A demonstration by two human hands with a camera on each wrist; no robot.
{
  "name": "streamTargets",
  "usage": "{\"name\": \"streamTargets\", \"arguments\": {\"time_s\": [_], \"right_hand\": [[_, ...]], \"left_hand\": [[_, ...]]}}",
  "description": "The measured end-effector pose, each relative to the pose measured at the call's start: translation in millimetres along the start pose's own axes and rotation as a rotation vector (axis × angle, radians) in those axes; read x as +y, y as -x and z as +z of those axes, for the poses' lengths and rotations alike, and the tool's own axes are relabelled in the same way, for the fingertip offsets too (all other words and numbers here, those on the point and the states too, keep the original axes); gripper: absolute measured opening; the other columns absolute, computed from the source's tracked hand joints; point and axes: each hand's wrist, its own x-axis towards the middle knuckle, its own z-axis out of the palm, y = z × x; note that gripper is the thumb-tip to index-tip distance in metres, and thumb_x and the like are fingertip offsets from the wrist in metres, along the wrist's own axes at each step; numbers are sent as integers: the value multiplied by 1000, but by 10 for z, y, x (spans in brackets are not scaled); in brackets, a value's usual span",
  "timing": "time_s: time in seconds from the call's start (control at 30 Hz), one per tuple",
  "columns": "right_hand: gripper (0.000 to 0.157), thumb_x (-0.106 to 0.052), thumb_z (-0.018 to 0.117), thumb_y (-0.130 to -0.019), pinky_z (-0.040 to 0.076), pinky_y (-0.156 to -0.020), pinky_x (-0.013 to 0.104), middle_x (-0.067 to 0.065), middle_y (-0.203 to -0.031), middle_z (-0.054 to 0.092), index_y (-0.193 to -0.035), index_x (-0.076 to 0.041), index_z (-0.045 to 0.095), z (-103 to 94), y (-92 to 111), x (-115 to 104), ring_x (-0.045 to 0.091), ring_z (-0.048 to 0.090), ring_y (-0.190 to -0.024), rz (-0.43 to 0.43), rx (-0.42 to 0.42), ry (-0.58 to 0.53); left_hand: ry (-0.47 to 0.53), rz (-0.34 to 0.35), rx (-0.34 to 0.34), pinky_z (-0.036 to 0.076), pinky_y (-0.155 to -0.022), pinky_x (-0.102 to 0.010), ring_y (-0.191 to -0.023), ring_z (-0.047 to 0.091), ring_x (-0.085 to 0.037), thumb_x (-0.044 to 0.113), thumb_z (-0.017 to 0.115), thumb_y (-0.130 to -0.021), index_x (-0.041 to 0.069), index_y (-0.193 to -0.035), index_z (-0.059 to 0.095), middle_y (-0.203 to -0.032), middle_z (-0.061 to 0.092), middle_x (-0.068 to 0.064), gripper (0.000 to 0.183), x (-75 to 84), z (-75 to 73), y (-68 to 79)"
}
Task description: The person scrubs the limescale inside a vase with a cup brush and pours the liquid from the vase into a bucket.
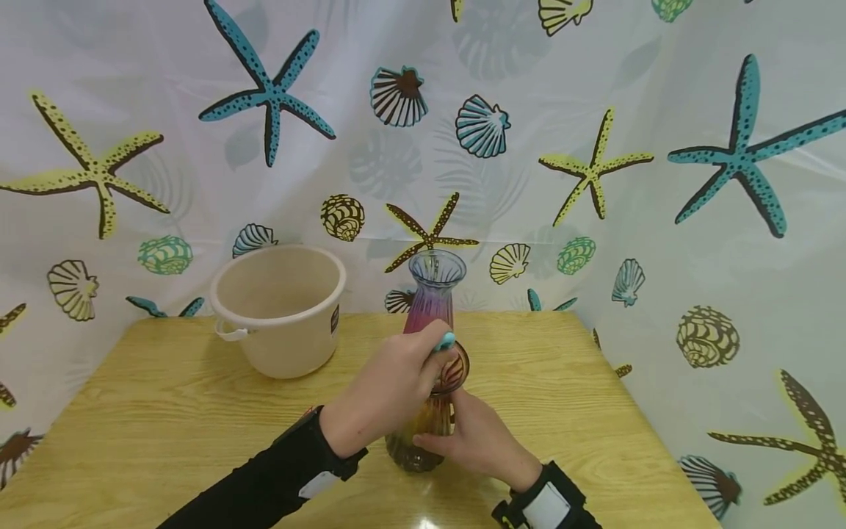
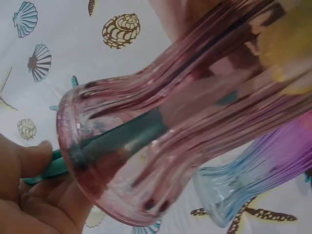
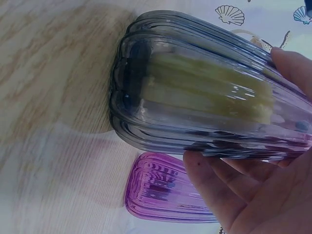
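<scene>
Head view: one front vase [image 1: 413, 453], ribbed and see-through, base at the table [image 1: 562, 389]; left hand [image 1: 393, 378], pinching a teal handle [image 2: 54, 168] that enters the vase's mouth; right hand [image 1: 479, 437], thumb and fingers curled round the vase's body; one yellow sponge head [image 3: 209, 90], inside that body; one rear vase [image 1: 432, 301], blue to purple, behind; one pale bucket [image 1: 287, 349], to the left, apart; hazards, as judged: a hard push or twist on the handle could tip the front vase or knock it against the rear one; smooth walls, if wet, could slip the right hand's hold; the sponge head, drawn sharply, could jam at the narrow neck and lift the vase.
</scene>
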Motion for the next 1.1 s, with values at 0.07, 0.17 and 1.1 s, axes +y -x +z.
{"name": "streamTargets", "arguments": {"time_s": [0.07, 0.17, 1.1], "right_hand": [[94, -61, 68, -77, 52, -82, 40, -3, -130, 53, -149, -28, 17, -1, 2, 3, 11, 52, -107, 9, 3, 0], [94, -61, 68, -77, 52, -81, 42, -1, -132, 52, -149, -29, 17, -5, 4, -4, 12, 53, -107, 19, 6, -7], [89, -61, 66, -78, 50, -66, 31, -9, -112, 57, -146, -23, 23, -3, 15, -36, 10, 56, -87, 8, -13, 8]], "left_hand": [[38, 1, 40, 33, -44, -19, -49, 39, -6, 12, 52, -98, 10, -92, 45, -63, 40, 1, 10, -47, -1, 10], [98, -9, 86, 39, -45, -21, -53, 45, -5, 12, 53, -98, 10, -91, 47, -70, 52, -1, 10, -123, -13, -8], [-72, -10, -170, 35, -44, -17, -47, 42, -4, 17, 52, -99, 11, -93, 41, -60, 40, 4, 14, 29, -72, -90]]}}
